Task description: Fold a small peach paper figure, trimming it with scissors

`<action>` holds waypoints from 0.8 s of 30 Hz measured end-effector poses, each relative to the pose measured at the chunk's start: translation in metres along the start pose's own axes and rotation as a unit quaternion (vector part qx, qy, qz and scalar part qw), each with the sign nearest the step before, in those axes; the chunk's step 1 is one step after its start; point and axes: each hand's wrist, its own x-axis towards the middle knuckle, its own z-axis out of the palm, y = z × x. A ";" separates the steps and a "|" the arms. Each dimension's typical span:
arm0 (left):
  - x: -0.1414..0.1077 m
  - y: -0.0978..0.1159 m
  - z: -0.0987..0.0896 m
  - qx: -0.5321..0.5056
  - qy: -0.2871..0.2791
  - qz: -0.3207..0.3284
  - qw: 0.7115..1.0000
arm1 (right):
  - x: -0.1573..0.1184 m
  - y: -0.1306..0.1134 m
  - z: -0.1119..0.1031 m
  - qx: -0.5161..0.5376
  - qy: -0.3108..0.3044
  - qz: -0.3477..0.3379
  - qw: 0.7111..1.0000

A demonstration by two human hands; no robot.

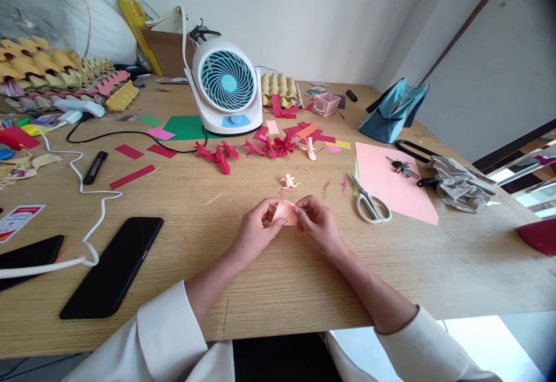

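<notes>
A small piece of peach paper (285, 213) is held just above the wooden table, a fold or crease showing at its top. My left hand (259, 222) pinches its left side between thumb and fingers. At its right edge, my right hand (318, 224) grips the paper the same way. Just beyond the hands lies a folded peach paper figure (288, 181), and another pale one (310, 149) sits farther back. Several crumpled-looking red folded figures (221, 155) form a row in front of the fan.
A white fan (229, 86) stands at the back. Scissors (371, 201) lie right of my hands beside pink sheets (397, 182) with keys (403, 167) on top. A black phone (113, 266) and white cable (103, 208) are on the left. Red paper strips (132, 177) are scattered about.
</notes>
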 end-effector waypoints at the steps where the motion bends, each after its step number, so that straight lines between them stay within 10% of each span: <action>1: 0.001 0.001 -0.001 0.003 0.004 0.000 1.000 | 0.000 -0.001 0.000 0.001 -0.004 0.005 1.000; 12: 0.002 0.005 -0.004 0.108 -0.009 0.054 0.993 | 0.000 -0.003 0.005 0.036 -0.080 0.070 0.994; 24: 0.000 0.003 -0.005 0.141 -0.075 0.037 0.986 | 0.000 -0.006 0.004 -0.088 -0.012 0.005 0.996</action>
